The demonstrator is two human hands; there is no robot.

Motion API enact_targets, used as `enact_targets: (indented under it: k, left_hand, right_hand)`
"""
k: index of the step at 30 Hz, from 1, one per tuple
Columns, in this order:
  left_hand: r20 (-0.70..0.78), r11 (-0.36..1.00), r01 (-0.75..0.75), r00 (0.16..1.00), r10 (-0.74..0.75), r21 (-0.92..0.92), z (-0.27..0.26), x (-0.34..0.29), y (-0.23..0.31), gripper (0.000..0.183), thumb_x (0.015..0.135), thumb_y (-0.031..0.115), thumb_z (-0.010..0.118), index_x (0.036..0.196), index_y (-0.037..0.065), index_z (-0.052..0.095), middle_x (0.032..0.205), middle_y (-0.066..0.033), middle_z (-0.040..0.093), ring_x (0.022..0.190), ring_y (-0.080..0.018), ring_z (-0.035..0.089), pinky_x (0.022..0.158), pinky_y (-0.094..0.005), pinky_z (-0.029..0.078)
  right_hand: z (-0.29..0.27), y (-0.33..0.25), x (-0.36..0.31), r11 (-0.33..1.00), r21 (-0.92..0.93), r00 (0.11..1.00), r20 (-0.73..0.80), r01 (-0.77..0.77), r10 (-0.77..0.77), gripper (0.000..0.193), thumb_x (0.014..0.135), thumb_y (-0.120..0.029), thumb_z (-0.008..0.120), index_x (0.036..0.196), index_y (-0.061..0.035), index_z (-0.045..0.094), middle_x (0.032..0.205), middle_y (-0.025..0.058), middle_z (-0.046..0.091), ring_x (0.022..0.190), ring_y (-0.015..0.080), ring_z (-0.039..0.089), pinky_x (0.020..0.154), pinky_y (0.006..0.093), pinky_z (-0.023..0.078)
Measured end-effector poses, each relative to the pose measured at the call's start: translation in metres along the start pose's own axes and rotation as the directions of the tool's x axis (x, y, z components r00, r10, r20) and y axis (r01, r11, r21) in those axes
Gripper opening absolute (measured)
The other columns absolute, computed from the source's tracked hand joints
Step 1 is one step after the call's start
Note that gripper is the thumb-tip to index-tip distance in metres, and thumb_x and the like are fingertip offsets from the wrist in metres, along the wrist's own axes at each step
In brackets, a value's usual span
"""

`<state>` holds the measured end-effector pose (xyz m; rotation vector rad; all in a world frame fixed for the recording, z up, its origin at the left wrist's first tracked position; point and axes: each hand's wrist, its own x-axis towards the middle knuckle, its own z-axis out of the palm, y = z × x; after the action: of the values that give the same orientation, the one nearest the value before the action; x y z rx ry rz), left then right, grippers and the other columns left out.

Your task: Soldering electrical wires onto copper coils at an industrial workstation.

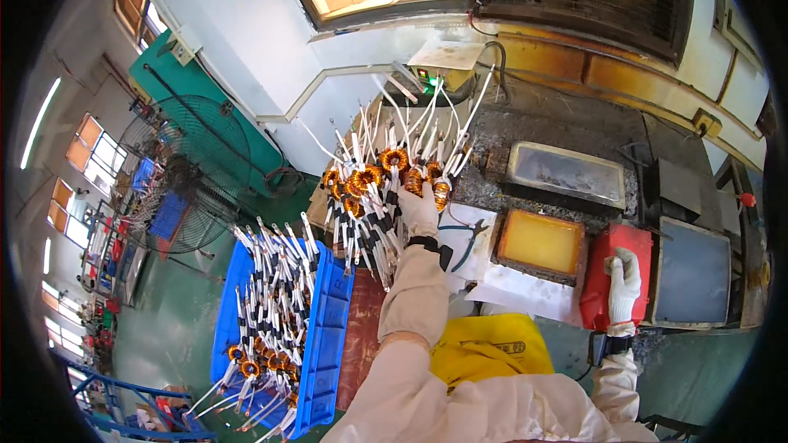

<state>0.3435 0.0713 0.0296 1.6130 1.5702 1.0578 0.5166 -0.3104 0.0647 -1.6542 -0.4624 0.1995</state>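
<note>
At the middle, my left hand [419, 212] in a white glove reaches into a heap of copper-wound ring coils with white-sleeved leads [361, 183]. Its thumb and a finger lie on either side of one copper coil [414, 181], gripping it; the fingertips are partly hidden. To the right, my gloved right hand [625, 289] is closed, its fingers curled against a red box [597, 283]. What those fingers hold, if anything, cannot be made out. Blue-handled pliers [469, 246] lie on white paper just right of my left hand.
A blue crate [330, 336] of more coils stands at the lower left. Right of the heap are a tray of silvery surface [566, 174], a yellow-amber tray [540, 242] and a grey-topped tray [694, 272]. Behind stands a small lit controller [427, 78]. A large fan [176, 172] stands left.
</note>
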Motion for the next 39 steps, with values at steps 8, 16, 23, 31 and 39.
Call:
enact_targets:
  k: [8,16,23,31,39]
  left_hand:
    - [-0.067,0.999,0.012,0.998,-0.014,-0.036,-0.005,-0.004,-0.004,0.067,0.071,0.026,0.066,0.120,-0.005,0.032,0.115,-0.0281,0.041,0.104,-0.0402,0.044,0.090,-0.0427,0.037]
    - [-0.180,0.922,-0.379,0.916,0.359,-0.086,-0.025,-0.042,0.017,0.059,0.070,0.019,0.069,0.116,-0.001,0.038,0.109,-0.0214,0.045,0.102,-0.0373,0.043,0.088,-0.0435,0.036]
    - [-0.107,0.740,-0.659,0.733,0.672,0.138,-0.133,-0.069,0.020,0.054,0.067,0.013,0.069,0.113,0.001,0.043,0.108,-0.0193,0.047,0.100,-0.0362,0.047,0.084,-0.0412,0.041]
    - [-0.172,0.609,-0.220,0.838,0.518,0.762,-0.326,-0.119,-0.092,0.060,0.067,0.033,0.068,0.115,0.004,0.045,0.109,-0.0200,0.048,0.100,-0.0365,0.046,0.086,-0.0432,0.038]
    - [-0.086,0.537,0.158,0.984,-0.156,0.829,-0.390,-0.174,-0.176,0.048,0.080,0.056,0.046,0.096,0.013,0.058,0.089,-0.0162,0.061,0.079,-0.0327,0.060,0.068,-0.0425,0.047]
  right_hand:
    - [0.005,-0.012,-0.003,0.999,-0.035,1.000,0.000,-0.005,0.005,0.019,0.089,-0.007,0.043,0.105,-0.0001,0.051,0.083,0.0063,0.058,0.074,0.0117,0.056,0.071,0.0251,0.047]
    - [0.003,-0.007,0.000,0.999,0.034,0.999,0.028,-0.018,0.017,0.020,0.090,-0.008,0.043,0.106,-0.0007,0.051,0.087,0.0065,0.058,0.077,0.0116,0.056,0.072,0.0251,0.047]
    - [-0.004,0.006,0.002,1.000,-0.002,1.000,0.006,-0.006,0.006,0.023,0.091,-0.013,0.045,0.110,-0.0018,0.051,0.093,0.0063,0.058,0.083,0.0123,0.056,0.074,0.0253,0.047]
    - [-0.019,0.044,0.016,1.000,0.018,0.998,0.058,-0.001,0.000,0.029,0.092,-0.020,0.045,0.114,-0.0027,0.050,0.097,0.0061,0.057,0.089,0.0122,0.055,0.080,0.0255,0.045]
    - [-0.026,0.038,0.026,0.998,-0.064,0.995,0.096,-0.007,0.013,0.032,0.093,-0.020,0.042,0.117,-0.0001,0.047,0.107,0.0132,0.055,0.096,0.0188,0.055,0.088,0.0293,0.043]
